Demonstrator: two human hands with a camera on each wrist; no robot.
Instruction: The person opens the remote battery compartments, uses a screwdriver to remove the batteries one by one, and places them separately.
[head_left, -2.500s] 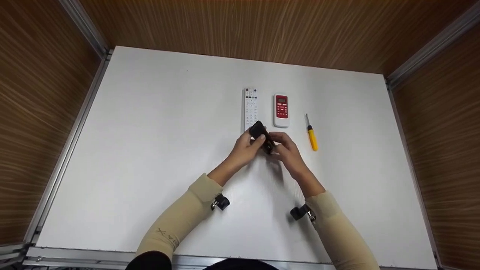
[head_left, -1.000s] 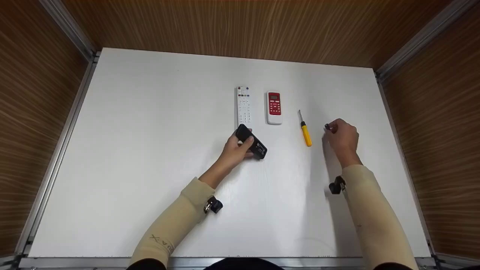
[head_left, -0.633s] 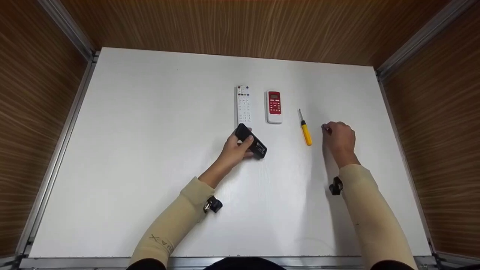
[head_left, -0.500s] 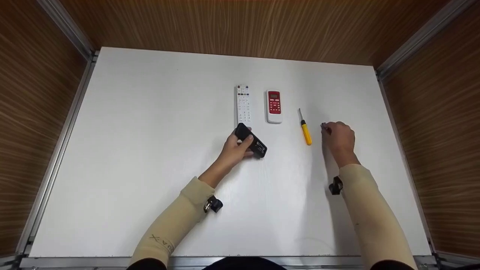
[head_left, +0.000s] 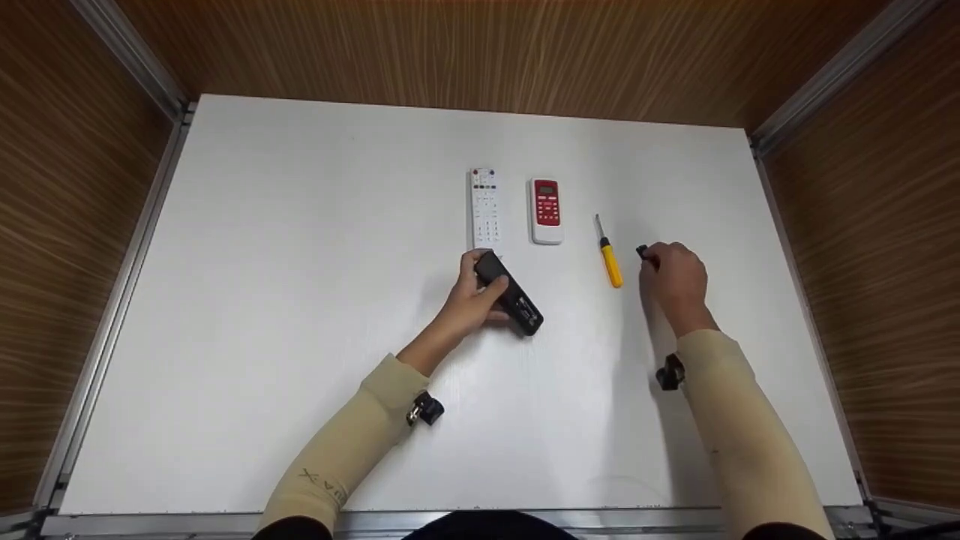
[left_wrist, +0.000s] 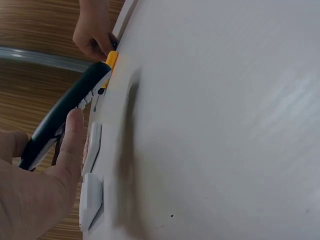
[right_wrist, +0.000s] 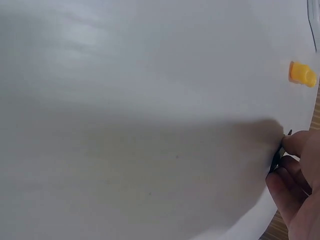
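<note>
From my end, the left hand grips the black device above the table, thumb across it, just near of the white remote; what its casing contains I can't tell. Rightward lie the red-faced remote and yellow screwdriver. Farther right, the right hand pinches a small dark piece low at the tabletop. I judge I'm setting that piece aside; next calls for a gentle release.
</note>
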